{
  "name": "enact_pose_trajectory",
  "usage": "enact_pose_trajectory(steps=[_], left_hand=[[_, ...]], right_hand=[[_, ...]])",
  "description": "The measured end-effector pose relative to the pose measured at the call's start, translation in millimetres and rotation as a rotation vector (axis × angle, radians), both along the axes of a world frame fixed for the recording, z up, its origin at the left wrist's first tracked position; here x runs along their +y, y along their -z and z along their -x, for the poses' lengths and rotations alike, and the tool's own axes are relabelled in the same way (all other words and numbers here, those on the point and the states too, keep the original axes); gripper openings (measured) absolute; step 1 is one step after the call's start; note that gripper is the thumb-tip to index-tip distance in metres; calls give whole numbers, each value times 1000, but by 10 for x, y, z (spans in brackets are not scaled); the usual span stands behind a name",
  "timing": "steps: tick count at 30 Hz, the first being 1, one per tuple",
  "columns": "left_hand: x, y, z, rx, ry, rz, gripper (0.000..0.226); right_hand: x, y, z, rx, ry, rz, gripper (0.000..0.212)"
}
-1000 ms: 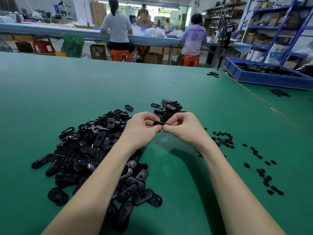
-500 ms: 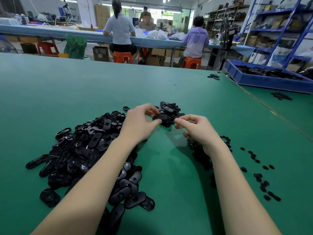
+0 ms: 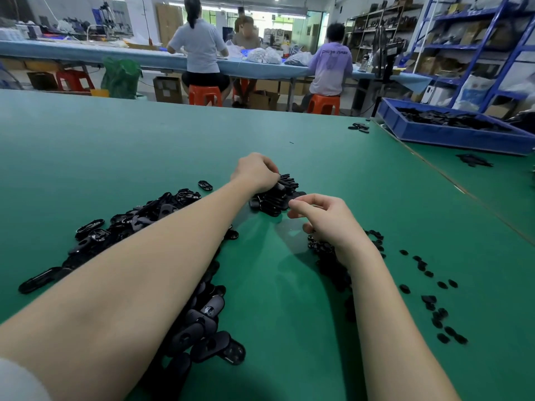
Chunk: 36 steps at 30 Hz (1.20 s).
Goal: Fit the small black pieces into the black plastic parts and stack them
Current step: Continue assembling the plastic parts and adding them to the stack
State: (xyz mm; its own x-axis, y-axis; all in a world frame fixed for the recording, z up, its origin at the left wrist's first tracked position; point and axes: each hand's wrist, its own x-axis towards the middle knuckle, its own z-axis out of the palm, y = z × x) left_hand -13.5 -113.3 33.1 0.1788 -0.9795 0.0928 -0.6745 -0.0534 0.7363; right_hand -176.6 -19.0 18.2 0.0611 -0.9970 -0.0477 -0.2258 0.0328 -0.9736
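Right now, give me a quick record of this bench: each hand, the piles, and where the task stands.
left hand: reached forward onto the stack of finished parts, fingers curled on a part there
right hand: above the mat, fingers loosely curled, nothing visible in them
unfitted parts pile: large loose heap on the left, partly under the left forearm
small black pieces: scattered on the right
surface: green mat
task stage: a part being set on the stack; many parts left
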Motion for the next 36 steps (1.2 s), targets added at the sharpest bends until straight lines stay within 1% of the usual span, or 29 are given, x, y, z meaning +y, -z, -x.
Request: enact_pose_trajectory(steps=[1, 6, 8, 10, 14, 16, 18, 22, 24, 27, 30, 34, 36], left_hand=[[21, 7, -11, 18, 6, 9, 8], [300, -38, -229, 139, 36, 115, 23], [465, -51, -348, 168, 48, 138, 27], [629, -32, -444, 203, 85, 112, 32], [861, 46, -521, 209, 139, 78, 39], [920, 93, -529, 174, 139, 88, 40], [958, 136, -523, 143, 141, 102, 41], [987, 196, -515, 109, 173, 103, 40], [989, 205, -529, 115, 185, 105, 40], [992, 204, -577, 172, 202, 96, 42], [986, 178, -635, 216, 186, 87, 45], [986, 148, -657, 253, 143, 62, 50], [984, 148, -655, 266, 139, 58, 51]], right_hand=[[3, -1, 2, 3, 0, 1, 10], [7, 3, -30, 38, -16, 21, 10], [8, 24, -85, 90, -32, 41, 10], [16, 61, -205, 199, -64, 82, 8], [100, 163, -529, 576, -137, 215, 2], [158, 208, -657, 690, -168, 278, 12], [183, 257, -723, 761, -178, 336, 19], [181, 294, -753, 803, -154, 438, 16], [177, 308, -742, 806, -177, 479, 17], [170, 317, -724, 767, -209, 477, 20], [152, 339, -732, 735, -207, 472, 14], [141, 354, -724, 740, -202, 480, 6], [125, 337, -683, 683, -210, 447, 7]])
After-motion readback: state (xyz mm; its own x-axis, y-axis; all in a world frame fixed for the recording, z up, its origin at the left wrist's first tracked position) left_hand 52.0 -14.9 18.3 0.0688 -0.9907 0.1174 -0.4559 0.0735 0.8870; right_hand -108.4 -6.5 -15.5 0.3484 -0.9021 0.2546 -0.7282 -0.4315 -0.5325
